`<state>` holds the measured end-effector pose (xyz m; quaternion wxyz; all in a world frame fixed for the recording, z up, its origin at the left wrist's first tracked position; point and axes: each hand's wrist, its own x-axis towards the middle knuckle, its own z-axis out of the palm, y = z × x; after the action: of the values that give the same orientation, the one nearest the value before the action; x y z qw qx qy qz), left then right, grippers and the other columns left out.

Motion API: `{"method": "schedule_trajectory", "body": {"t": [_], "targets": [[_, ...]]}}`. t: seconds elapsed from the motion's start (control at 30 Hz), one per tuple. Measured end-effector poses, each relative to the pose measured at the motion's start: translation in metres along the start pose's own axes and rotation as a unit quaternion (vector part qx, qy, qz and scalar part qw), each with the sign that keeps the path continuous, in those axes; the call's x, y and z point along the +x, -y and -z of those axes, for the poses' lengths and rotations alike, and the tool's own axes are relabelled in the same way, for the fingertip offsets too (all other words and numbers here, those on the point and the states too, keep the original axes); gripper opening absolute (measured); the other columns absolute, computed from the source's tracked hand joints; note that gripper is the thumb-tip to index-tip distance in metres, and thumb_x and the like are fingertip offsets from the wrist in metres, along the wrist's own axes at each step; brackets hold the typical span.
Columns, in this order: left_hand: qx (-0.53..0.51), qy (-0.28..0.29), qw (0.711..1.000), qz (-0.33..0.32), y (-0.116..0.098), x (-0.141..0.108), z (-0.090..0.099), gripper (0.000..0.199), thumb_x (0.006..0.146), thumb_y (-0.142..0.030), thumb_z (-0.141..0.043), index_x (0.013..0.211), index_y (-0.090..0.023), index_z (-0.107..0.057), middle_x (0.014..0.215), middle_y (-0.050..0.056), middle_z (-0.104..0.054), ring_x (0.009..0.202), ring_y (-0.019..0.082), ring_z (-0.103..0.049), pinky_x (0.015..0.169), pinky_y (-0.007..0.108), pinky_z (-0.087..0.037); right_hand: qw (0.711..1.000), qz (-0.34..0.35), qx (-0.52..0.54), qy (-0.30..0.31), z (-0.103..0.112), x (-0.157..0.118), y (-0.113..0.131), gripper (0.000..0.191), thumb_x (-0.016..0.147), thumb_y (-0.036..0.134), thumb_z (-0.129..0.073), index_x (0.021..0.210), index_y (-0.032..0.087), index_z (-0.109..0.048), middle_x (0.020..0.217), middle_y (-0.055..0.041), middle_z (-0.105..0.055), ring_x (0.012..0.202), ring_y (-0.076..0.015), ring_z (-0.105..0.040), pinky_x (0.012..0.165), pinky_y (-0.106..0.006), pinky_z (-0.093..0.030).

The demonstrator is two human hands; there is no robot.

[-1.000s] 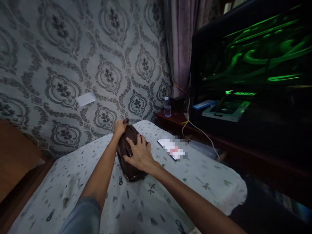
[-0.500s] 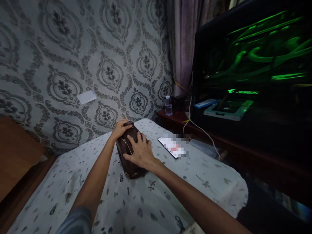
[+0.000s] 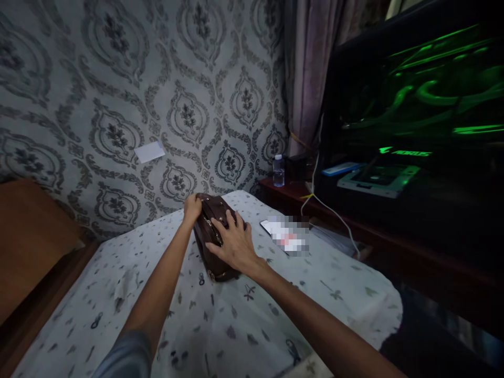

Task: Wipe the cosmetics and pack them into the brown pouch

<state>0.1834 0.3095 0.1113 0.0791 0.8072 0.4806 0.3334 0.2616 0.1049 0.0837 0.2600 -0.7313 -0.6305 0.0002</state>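
A dark brown leather-look bag (image 3: 205, 244) with gold-coloured zips lies on the white patterned cloth. My left hand (image 3: 192, 209) is closed around its far left end, with the fingertips partly hidden. Across the bag's top rests my right hand (image 3: 235, 245), palm down and fingers spread apart. The hand covers part of the zip and the bag's right side. Just right of the bag, a phone (image 3: 277, 233) lies face up with its screen lit and partly blurred out.
The cloth-covered table (image 3: 334, 315) meets a patterned wall. Beyond it, a clear bottle (image 3: 279, 172) stands on a dark red surface, beside a white cable (image 3: 334, 214). A black computer case (image 3: 378, 210) glows green at right. A brown board (image 3: 35, 236) stands at left.
My left hand has shifted from the bag's top onto its far left end. The bag has tilted slightly, showing more of its top. My right hand stays spread on it.
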Motion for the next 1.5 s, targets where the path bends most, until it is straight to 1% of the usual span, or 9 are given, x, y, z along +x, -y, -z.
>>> {"method": "schedule_trajectory", "body": {"t": [0.13, 0.33, 0.63, 0.87, 1.03, 1.13, 1.23, 1.37, 1.5], "targets": [[0.039, -0.020, 0.999, 0.019, -0.017, -0.010, -0.011, 0.031, 0.093, -0.023, -0.042, 0.107, -0.018, -0.069, 0.111, 0.012, -0.071, 0.110, 0.026, -0.062, 0.093, 0.035, -0.046, 1.000, -0.003, 0.005, 0.017, 0.004, 0.002, 0.002, 0.073, 0.083, 0.058, -0.062, 0.147, 0.030, -0.042, 0.161, -0.0160, -0.025, 0.146, -0.0407, -0.018, 0.109, -0.062, -0.021], [0.080, -0.036, 0.996, 0.022, -0.034, -0.019, -0.009, 0.031, 0.096, -0.026, -0.041, 0.110, -0.015, -0.066, 0.121, 0.018, -0.065, 0.123, 0.032, -0.054, 0.101, 0.042, -0.041, 1.000, -0.009, 0.005, 0.025, 0.006, 0.002, 0.005, 0.071, 0.083, 0.056, -0.063, 0.146, 0.033, -0.042, 0.160, -0.0147, -0.026, 0.145, -0.0409, -0.020, 0.108, -0.063, -0.021], [0.050, -0.053, 0.996, 0.045, -0.028, -0.025, 0.008, 0.037, 0.094, -0.018, -0.034, 0.112, -0.017, -0.066, 0.109, 0.013, -0.070, 0.108, 0.026, -0.063, 0.089, 0.034, -0.046, 1.000, 0.004, 0.012, 0.014, 0.006, -0.001, 0.003, 0.063, 0.086, 0.053, -0.060, 0.145, 0.035, -0.045, 0.159, -0.0130, -0.028, 0.144, -0.0413, -0.020, 0.107, -0.063, -0.022], [0.022, -0.015, 1.000, -0.013, -0.034, -0.047, 0.023, 0.035, 0.091, -0.017, -0.035, 0.097, -0.020, -0.069, 0.086, 0.003, -0.074, 0.081, 0.019, -0.067, 0.073, 0.027, -0.047, 1.000, 0.004, 0.004, 0.002, 0.005, -0.001, 0.005, 0.063, 0.086, 0.053, -0.060, 0.144, 0.034, -0.046, 0.160, -0.0137, -0.027, 0.144, -0.0416, -0.020, 0.106, -0.064, -0.023], [0.035, 0.026, 0.997, -0.064, -0.042, -0.051, 0.029, 0.027, 0.090, -0.023, -0.046, 0.095, -0.022, -0.073, 0.087, 0.004, -0.075, 0.085, 0.021, -0.067, 0.076, 0.029, -0.047, 1.000, 0.009, 0.017, 0.007, 0.005, -0.003, 0.003, 0.069, 0.085, 0.058, -0.060, 0.147, 0.033, -0.042, 0.161, -0.0136, -0.025, 0.146, -0.0413, -0.017, 0.109, -0.066, -0.019], [0.040, 0.055, 0.993, -0.097, -0.049, -0.043, 0.024, 0.025, 0.085, -0.033, -0.062, 0.106, -0.025, -0.072, 0.100, 0.004, -0.075, 0.094, 0.023, -0.066, 0.081, 0.030, -0.048, 0.998, 0.000, 0.049, -0.030, 0.000, -0.008, -0.003, 0.077, 0.085, 0.053, -0.061, 0.150, 0.020, -0.037, 0.160, -0.0192, -0.027, 0.148, -0.0349, -0.019, 0.115, -0.058, -0.019], [0.045, 0.077, 0.990, -0.109, -0.057, -0.035, 0.013, 0.032, 0.079, -0.037, -0.072, 0.109, -0.027, -0.073, 0.107, 0.004, -0.074, 0.101, 0.024, -0.065, 0.086, 0.030, -0.047, 0.993, 0.002, 0.091, -0.072, -0.006, -0.014, -0.013, 0.072, 0.085, 0.043, -0.060, 0.146, 0.009, -0.042, 0.157, -0.0216, -0.032, 0.148, -0.0302, -0.024, 0.118, -0.049, -0.021], [0.053, 0.065, 0.993, -0.083, -0.063, -0.030, -0.001, 0.021, 0.085, -0.035, -0.063, 0.101, -0.026, -0.075, 0.102, 0.007, -0.075, 0.100, 0.026, -0.066, 0.084, 0.033, -0.047, 0.985, 0.002, 0.144, -0.099, -0.013, -0.020, -0.021, 0.063, 0.082, 0.037, -0.063, 0.138, 0.011, -0.052, 0.156, -0.0189, -0.034, 0.147, -0.0297, -0.028, 0.118, -0.047, -0.026], [0.039, 0.035, 0.997, -0.053, -0.060, -0.026, -0.006, 0.024, 0.089, -0.038, -0.057, 0.098, -0.024, -0.074, 0.096, 0.009, -0.074, 0.092, 0.026, -0.066, 0.078, 0.033, -0.045, 0.979, -0.002, 0.163, -0.126, -0.015, -0.020, -0.022, 0.059, 0.079, 0.037, -0.067, 0.133, 0.013, -0.058, 0.152, -0.0176, -0.040, 0.145, -0.0289, -0.030, 0.118, -0.046, -0.027]]}}
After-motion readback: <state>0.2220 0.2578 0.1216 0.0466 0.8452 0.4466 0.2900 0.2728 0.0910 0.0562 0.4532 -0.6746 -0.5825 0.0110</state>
